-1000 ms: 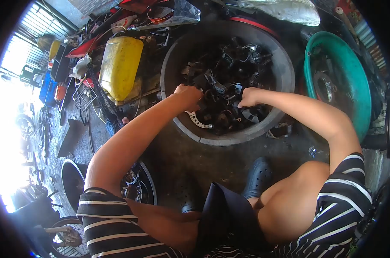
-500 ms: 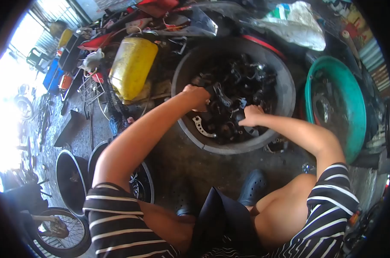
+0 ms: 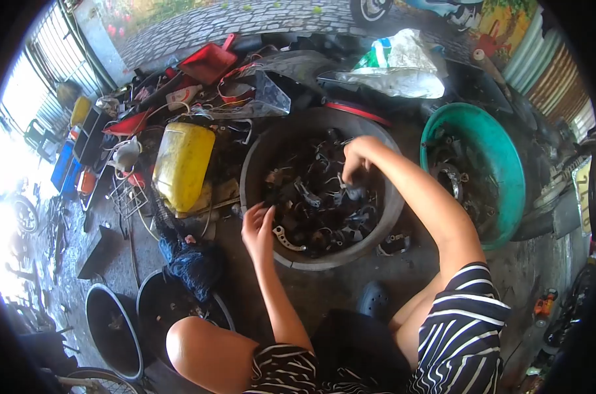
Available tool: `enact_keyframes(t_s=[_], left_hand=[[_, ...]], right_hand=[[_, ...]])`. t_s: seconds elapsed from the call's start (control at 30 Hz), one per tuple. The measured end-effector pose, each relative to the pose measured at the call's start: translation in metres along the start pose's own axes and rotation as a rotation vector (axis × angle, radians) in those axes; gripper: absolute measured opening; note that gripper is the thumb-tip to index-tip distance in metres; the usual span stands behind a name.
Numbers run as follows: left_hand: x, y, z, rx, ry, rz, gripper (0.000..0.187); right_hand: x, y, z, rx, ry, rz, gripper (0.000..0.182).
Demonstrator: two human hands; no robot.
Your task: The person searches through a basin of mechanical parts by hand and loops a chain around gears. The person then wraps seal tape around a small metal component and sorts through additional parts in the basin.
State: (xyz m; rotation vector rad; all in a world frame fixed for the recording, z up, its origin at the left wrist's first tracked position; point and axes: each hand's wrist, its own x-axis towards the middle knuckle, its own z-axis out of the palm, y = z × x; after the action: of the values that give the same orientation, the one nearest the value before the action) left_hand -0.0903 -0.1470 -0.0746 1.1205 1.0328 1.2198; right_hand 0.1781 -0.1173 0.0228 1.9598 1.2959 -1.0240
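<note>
A wide dark tub (image 3: 311,264) holds a heap of black and metal parts (image 3: 321,190). My left hand (image 3: 257,226) is at the tub's left rim, its fingers apart and nothing visible between them. A curved silver piece with holes (image 3: 286,240) lies just to its right inside the tub. Over the right part of the heap, my right hand (image 3: 358,159) points downward with its fingers bent together. Whatever may be between those fingertips is hidden or too small to name.
A green basin (image 3: 508,171) with parts stands right of the tub. A yellow jerrycan (image 3: 183,164) is on the left, near a dark blue cloth (image 3: 194,262). Two black buckets (image 3: 111,322) (image 3: 173,295) stand lower left. A white sack (image 3: 409,65) lies behind.
The view has tilted up and shifted. My left hand has drawn back from the heap to the rim and opened. My right hand has moved farther back and up over the heap.
</note>
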Motion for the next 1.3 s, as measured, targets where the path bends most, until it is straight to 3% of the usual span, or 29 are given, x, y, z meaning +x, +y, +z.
enact_keyframes(t_s=[0.07,0.13,0.2,0.27,0.33,0.4,0.47,0.5,0.53,0.6,0.67,0.73,0.83,1.0,1.13,1.2,1.27,1.3], left_hand=[[0.002,-0.045,-0.027,0.114,0.141,0.048,0.027],[-0.005,-0.033,-0.017,0.451,0.320,0.018,0.024],[-0.015,-0.032,-0.002,0.645,0.366,0.080,0.020],[-0.022,-0.027,0.012,0.797,0.272,0.125,0.018],[-0.024,-0.034,0.015,0.736,0.216,0.079,0.022],[-0.031,-0.037,0.021,1.058,0.154,0.046,0.031],[-0.038,-0.034,0.031,1.102,0.152,0.002,0.040],[-0.039,-0.036,0.033,1.156,0.110,0.024,0.041],[-0.040,-0.040,0.032,1.217,0.062,0.042,0.042],[-0.039,-0.045,0.025,1.218,0.094,0.053,0.041],[-0.039,-0.039,0.016,1.055,0.077,0.205,0.039],[-0.034,-0.035,0.010,1.083,0.032,0.269,0.037],[-0.026,-0.037,0.002,1.040,-0.005,0.285,0.032],[-0.023,-0.044,0.002,0.859,0.143,0.184,0.027],[-0.024,-0.048,0.001,0.963,0.107,0.234,0.024],[-0.023,-0.048,0.003,0.944,0.110,0.213,0.024],[-0.020,-0.047,0.004,0.923,0.106,0.195,0.024],[-0.019,-0.046,0.005,0.907,0.114,0.190,0.022]], right_hand=[[-0.024,0.004,-0.018,-0.015,0.160,0.077,0.052],[-0.035,0.010,-0.017,-0.397,0.505,0.086,0.059],[-0.049,0.021,-0.015,-0.539,0.554,0.088,0.060],[-0.056,0.020,-0.022,-0.357,0.446,0.091,0.053],[-0.036,0.023,-0.033,-0.167,0.459,0.061,0.046],[-0.012,0.021,-0.032,0.178,0.701,-0.042,0.044],[0.028,0.001,0.002,0.744,1.134,-0.248,0.039],[0.033,-0.015,0.024,0.938,1.130,-0.405,0.038],[0.035,-0.031,0.053,0.884,1.203,-0.374,0.035],[0.051,-0.041,0.106,0.908,0.880,-0.383,0.030],[0.078,-0.042,0.152,1.019,0.706,-0.375,0.028],[0.052,-0.065,0.166,1.027,0.821,-0.257,0.026],[0.056,-0.102,0.173,0.992,0.833,-0.221,0.028],[0.058,-0.141,0.179,0.788,0.885,-0.109,0.039],[0.064,-0.147,0.185,0.810,0.948,-0.083,0.044],[0.061,-0.149,0.186,0.841,1.121,-0.105,0.049],[0.060,-0.153,0.186,0.914,1.188,-0.157,0.045],[0.062,-0.156,0.186,0.802,1.198,-0.184,0.042]])
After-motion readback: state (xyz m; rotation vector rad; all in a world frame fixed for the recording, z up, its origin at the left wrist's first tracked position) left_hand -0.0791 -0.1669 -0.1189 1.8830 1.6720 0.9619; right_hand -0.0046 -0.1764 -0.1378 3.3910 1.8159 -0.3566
